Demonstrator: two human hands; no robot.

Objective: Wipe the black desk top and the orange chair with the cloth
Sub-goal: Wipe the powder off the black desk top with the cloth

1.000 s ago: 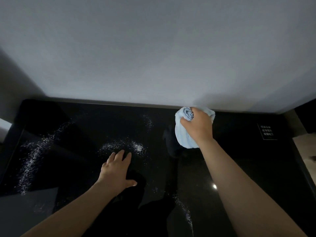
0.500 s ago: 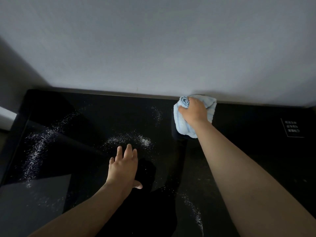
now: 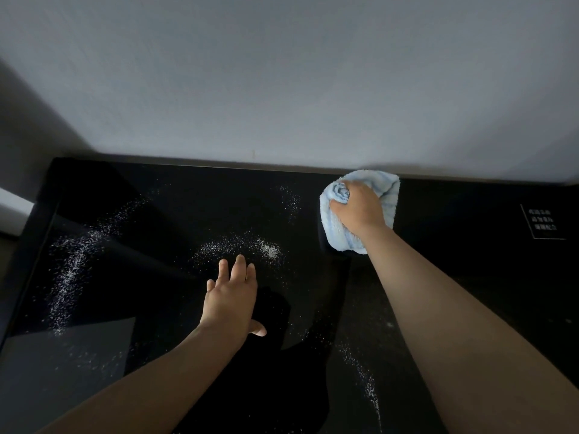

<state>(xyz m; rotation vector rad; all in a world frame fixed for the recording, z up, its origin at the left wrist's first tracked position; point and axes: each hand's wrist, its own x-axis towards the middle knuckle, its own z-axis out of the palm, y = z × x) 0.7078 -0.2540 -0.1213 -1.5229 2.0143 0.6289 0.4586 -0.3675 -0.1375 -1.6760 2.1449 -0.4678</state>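
The glossy black desk top (image 3: 470,252) fills the lower half of the view and runs up to a pale wall. My right hand (image 3: 357,209) grips a bunched light blue cloth (image 3: 340,234) and presses it on the desk near the back edge, right of centre. My left hand (image 3: 230,297) rests flat on the desk with fingers straight, just below a patch of white powder (image 3: 247,247). More white powder (image 3: 72,267) streaks the left side, and a thin trail (image 3: 365,377) lies near the front. The orange chair is out of view.
A white printed label (image 3: 543,225) sits on the desk at the far right. The grey wall (image 3: 282,89) stands directly behind the desk. The desk's left edge (image 3: 18,270) drops off beside a white strip (image 3: 12,208).
My right hand and the cloth stay at the desk's back edge while the view drifts left. My left hand has slid slightly forward toward the central powder patch.
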